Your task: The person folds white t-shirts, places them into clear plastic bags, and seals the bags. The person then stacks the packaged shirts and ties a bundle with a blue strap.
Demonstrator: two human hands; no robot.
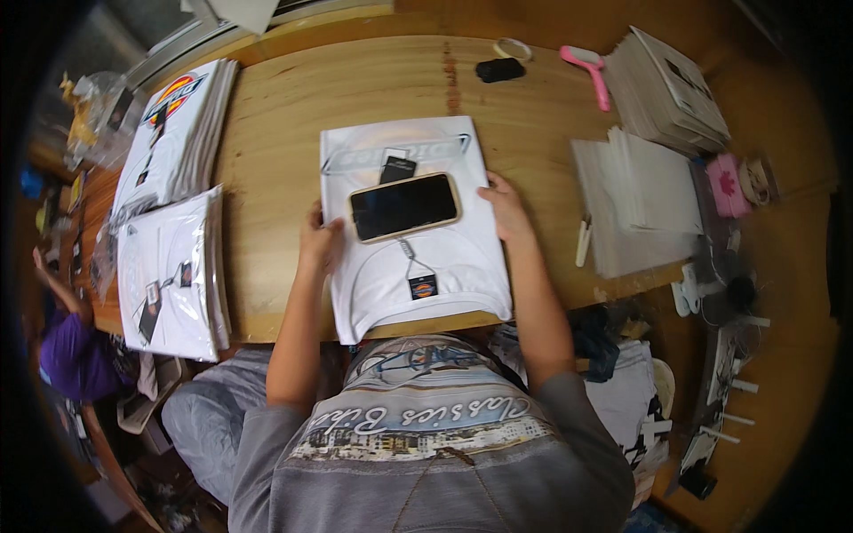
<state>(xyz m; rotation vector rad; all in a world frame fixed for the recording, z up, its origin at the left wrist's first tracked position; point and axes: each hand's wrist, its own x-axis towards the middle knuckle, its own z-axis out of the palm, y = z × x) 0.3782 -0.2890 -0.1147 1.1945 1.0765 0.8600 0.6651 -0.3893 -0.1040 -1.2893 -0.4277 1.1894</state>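
Note:
A neatly folded white T-shirt [382,284] lies in front of me at the table's front edge, its collar toward me. On top of it rests a phone [404,207] with a dark screen and a gold-coloured case, partly over a black hang tag [397,169]. Another small black tag [424,286] on a coiled cord lies near the collar. My left hand [322,240] grips the shirt's left edge, and my right hand [505,210] closes on its right edge. The fingers under the edges are partly hidden.
Folded white shirts [182,133] are stacked at the left, with plastic-wrapped ones [169,240] nearer me. Clear bags [644,200], another stack [662,89], a pink lint roller [588,67] and a black object [500,70] lie right and far. A person in purple [80,355] is at far left.

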